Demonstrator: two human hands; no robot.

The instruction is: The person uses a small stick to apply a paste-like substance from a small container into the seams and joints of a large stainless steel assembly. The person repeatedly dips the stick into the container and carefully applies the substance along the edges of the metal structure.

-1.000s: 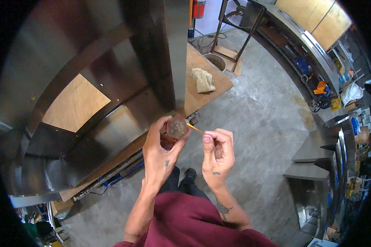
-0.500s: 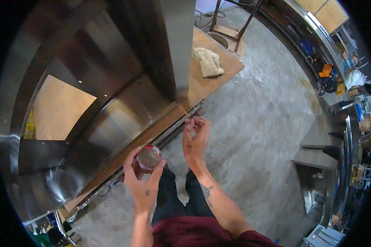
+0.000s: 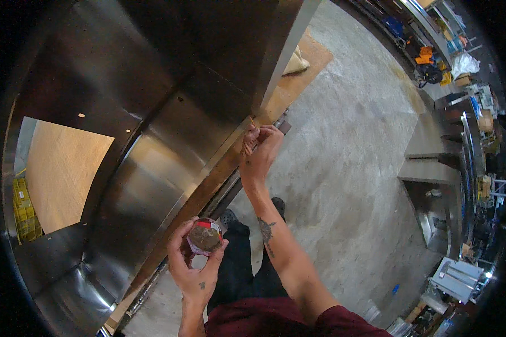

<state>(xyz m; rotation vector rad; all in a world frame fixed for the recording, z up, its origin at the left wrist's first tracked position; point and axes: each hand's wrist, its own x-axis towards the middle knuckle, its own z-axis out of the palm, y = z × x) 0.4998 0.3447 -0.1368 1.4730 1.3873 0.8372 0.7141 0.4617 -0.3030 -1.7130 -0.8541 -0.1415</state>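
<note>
My left hand [image 3: 195,269] is wrapped round a small round container [image 3: 207,238] with a red and white side and a brownish-grey top facing up. What is inside it I cannot make out. Farther forward, my right hand [image 3: 260,151] pinches a thin yellowish stick [image 3: 253,121] between thumb and fingertips. The stick's tip is close to the lower corner of a large shiny sheet-metal housing [image 3: 168,163]; whether it touches the metal I cannot tell. The housing rests on a wooden tabletop [image 3: 281,100], whose edge runs past both hands.
A cream cloth [image 3: 296,62] lies on the tabletop, partly hidden behind the housing's upright panel. Through a cut-out in the housing a yellow crate [image 3: 26,210] shows. Concrete floor [image 3: 343,185] lies to the right, with a metal cabinet [image 3: 433,210] and cluttered shelves beyond.
My right hand has moved forward with the stick, closer to the housing's corner. My left hand with the container sits lower in the picture. The view has shifted, and the housing covers more of the cloth.
</note>
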